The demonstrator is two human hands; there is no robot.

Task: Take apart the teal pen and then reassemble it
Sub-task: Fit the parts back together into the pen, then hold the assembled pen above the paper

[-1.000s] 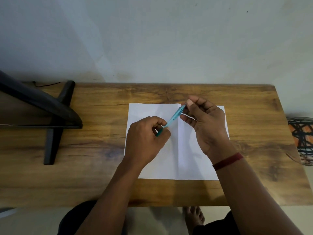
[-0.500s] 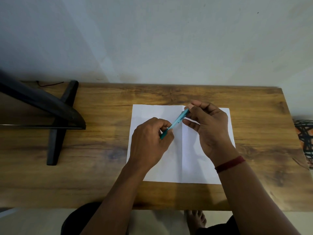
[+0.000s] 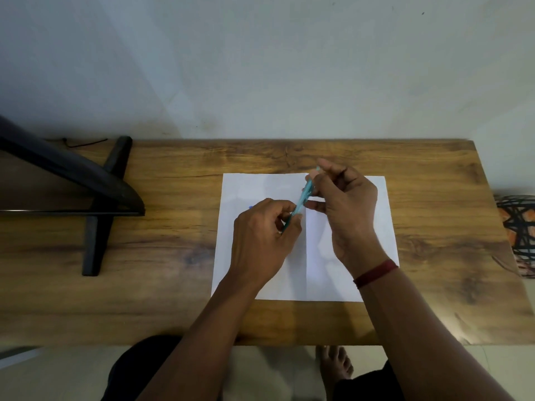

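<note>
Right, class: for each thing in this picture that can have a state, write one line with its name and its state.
teal pen, lifted, tilted, gripped at each end.
left hand, fingers curled round the pen's lower end.
right hand, pinches the pen's upper end.
white sheet of paper, flat on the wooden table, creased down the middle.
red wristband, worn on the right wrist.

Centred on worktop (image 3: 173,299): paper (image 3: 260,192). Above paper: pen (image 3: 304,198), slanted, near end in left grip (image 3: 260,241), far end in right grip (image 3: 347,209). At worktop's left: stand (image 3: 95,227). Behind worktop: wall (image 3: 260,68).
</note>
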